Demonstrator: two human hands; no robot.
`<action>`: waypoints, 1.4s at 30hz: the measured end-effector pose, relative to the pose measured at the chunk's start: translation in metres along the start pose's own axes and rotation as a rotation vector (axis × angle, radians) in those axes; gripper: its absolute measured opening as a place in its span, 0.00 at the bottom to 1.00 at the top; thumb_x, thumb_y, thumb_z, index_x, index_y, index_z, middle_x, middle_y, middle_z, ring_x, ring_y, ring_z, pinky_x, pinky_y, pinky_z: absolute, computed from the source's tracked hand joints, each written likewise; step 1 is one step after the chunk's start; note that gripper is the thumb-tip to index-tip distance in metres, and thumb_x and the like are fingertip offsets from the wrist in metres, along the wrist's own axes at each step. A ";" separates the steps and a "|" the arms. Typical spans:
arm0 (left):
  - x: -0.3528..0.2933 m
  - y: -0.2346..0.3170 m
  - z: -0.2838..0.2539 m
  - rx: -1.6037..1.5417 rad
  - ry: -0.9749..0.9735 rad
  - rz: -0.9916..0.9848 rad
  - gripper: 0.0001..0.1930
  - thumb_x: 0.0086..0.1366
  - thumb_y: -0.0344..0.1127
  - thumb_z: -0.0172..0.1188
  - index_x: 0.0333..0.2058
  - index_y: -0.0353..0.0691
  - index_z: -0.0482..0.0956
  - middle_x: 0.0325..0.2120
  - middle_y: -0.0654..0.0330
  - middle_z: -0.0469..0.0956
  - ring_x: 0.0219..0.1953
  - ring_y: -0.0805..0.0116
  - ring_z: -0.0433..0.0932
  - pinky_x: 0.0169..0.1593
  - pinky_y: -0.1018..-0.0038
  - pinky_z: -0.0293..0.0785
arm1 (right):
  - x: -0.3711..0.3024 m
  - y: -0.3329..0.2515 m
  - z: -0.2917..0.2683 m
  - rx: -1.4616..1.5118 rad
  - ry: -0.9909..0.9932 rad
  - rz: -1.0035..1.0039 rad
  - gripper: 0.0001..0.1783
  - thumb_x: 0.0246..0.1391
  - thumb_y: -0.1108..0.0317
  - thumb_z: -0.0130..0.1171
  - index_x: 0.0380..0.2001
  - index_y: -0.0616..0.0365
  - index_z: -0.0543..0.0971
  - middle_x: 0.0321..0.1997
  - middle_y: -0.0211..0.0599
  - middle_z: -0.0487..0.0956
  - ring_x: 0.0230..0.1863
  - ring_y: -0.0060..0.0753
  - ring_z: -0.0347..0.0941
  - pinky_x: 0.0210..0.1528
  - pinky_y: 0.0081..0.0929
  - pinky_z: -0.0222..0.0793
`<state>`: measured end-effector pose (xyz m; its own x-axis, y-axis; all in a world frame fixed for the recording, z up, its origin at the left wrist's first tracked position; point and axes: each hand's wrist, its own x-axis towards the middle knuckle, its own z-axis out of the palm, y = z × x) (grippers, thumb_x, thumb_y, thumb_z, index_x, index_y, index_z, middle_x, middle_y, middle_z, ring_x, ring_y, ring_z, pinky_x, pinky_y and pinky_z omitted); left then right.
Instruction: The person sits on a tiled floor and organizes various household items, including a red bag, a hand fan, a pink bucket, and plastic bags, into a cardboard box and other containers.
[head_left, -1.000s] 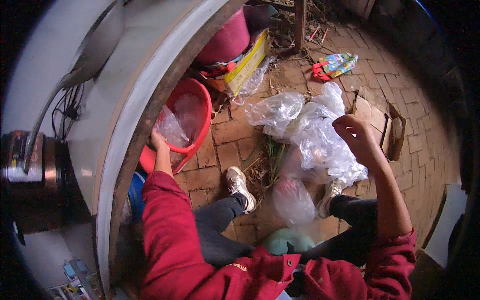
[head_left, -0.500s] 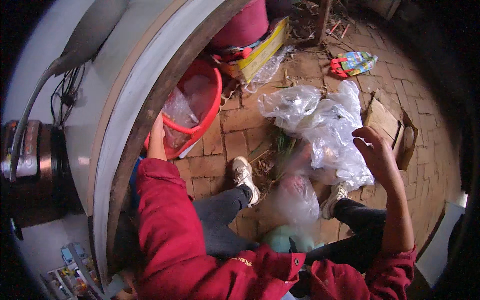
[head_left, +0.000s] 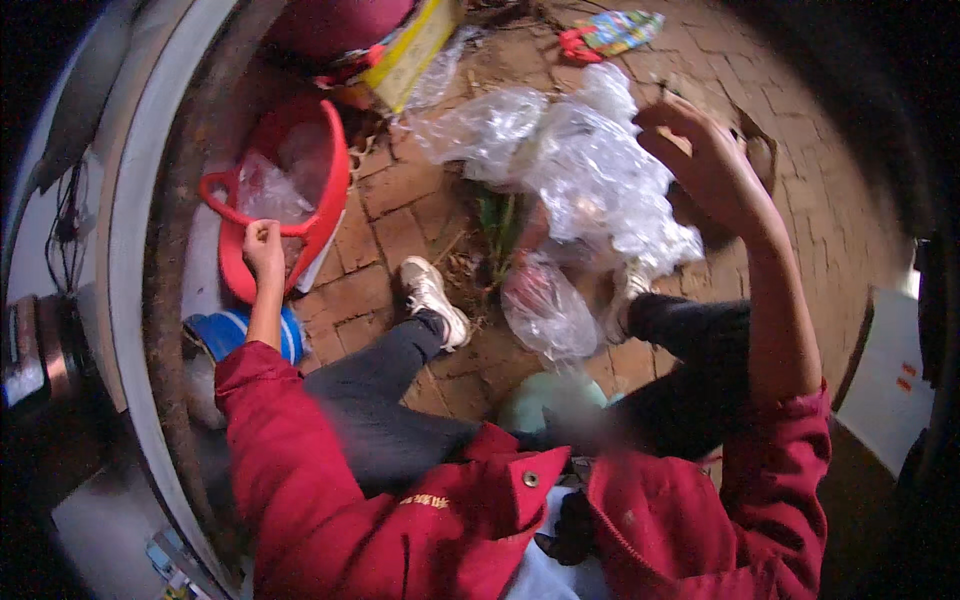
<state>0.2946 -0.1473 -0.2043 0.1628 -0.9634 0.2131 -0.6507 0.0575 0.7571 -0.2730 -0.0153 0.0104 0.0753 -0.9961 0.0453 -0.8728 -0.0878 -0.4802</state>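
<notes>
On the left, a red plastic basket (head_left: 338, 165) holds crumpled clear plastic (head_left: 268, 192). My left hand (head_left: 263, 243) is closed at its near side, with the fingers on the red band of its handle. Over the right part of a heap of clear plastic bags (head_left: 590, 175), my right hand (head_left: 695, 150) hovers with curved fingers and the thumb apart, slightly blurred. I see nothing held in it. A smaller clear bag with something reddish inside (head_left: 548, 305) lies nearer me. Green leafy stalks (head_left: 497, 225) stick out beside the heap.
A blue and white container (head_left: 245, 335) stands below the basket. Beyond are a yellow box (head_left: 412, 60) and a pink tub (head_left: 340, 25). A colourful bag with red handles (head_left: 612, 35) lies on the brick floor. Something green and rounded (head_left: 545, 398) sits between my legs. A wall edge (head_left: 135, 300) runs down the left.
The view has shifted right and nearer, so the scene sits further left and higher. My left hand, partly hidden behind the wall edge before, now shows at the basket. My right hand stays raised.
</notes>
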 end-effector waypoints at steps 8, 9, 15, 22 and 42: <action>-0.181 0.189 0.129 0.461 -1.257 0.793 0.41 0.41 0.40 0.71 0.56 0.49 0.63 0.55 0.54 0.63 0.57 0.51 0.62 0.55 0.63 0.66 | -0.021 0.011 -0.010 0.095 0.007 -0.015 0.14 0.57 0.60 0.53 0.42 0.55 0.76 0.38 0.38 0.79 0.40 0.32 0.76 0.41 0.29 0.71; -0.219 0.177 0.150 0.361 -1.242 0.853 0.49 0.37 0.42 0.74 0.60 0.54 0.57 0.61 0.55 0.55 0.60 0.46 0.57 0.56 0.64 0.66 | -0.021 0.005 -0.010 0.128 -0.001 -0.027 0.14 0.57 0.59 0.53 0.42 0.55 0.76 0.37 0.37 0.79 0.39 0.32 0.76 0.41 0.29 0.71; -0.395 0.171 0.234 0.630 -1.087 0.840 0.42 0.52 0.31 0.59 0.63 0.65 0.50 0.60 0.60 0.56 0.62 0.48 0.53 0.51 0.30 0.54 | -0.029 0.010 -0.011 0.100 -0.032 -0.145 0.14 0.55 0.59 0.53 0.40 0.56 0.77 0.38 0.42 0.79 0.40 0.42 0.76 0.43 0.33 0.69; -0.382 0.158 0.254 0.454 -0.955 0.357 0.06 0.54 0.36 0.55 0.29 0.51 0.80 0.40 0.58 0.69 0.49 0.56 0.64 0.50 0.47 0.60 | -0.039 0.024 -0.011 0.123 -0.023 -0.091 0.13 0.53 0.63 0.54 0.38 0.60 0.76 0.37 0.44 0.79 0.39 0.44 0.76 0.42 0.35 0.70; -0.395 0.068 0.264 -0.200 -0.232 -0.604 0.56 0.43 0.74 0.55 0.63 0.44 0.49 0.66 0.51 0.40 0.66 0.46 0.37 0.63 0.47 0.36 | -0.098 0.066 0.257 0.544 -0.031 0.547 0.45 0.40 0.44 0.65 0.55 0.63 0.64 0.51 0.56 0.72 0.53 0.52 0.69 0.52 0.38 0.65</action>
<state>-0.0099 0.1679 -0.4002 0.2770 -0.8716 -0.4045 -0.3422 -0.4829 0.8061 -0.2139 0.0757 -0.2503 -0.2777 -0.8973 -0.3431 -0.4302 0.4355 -0.7907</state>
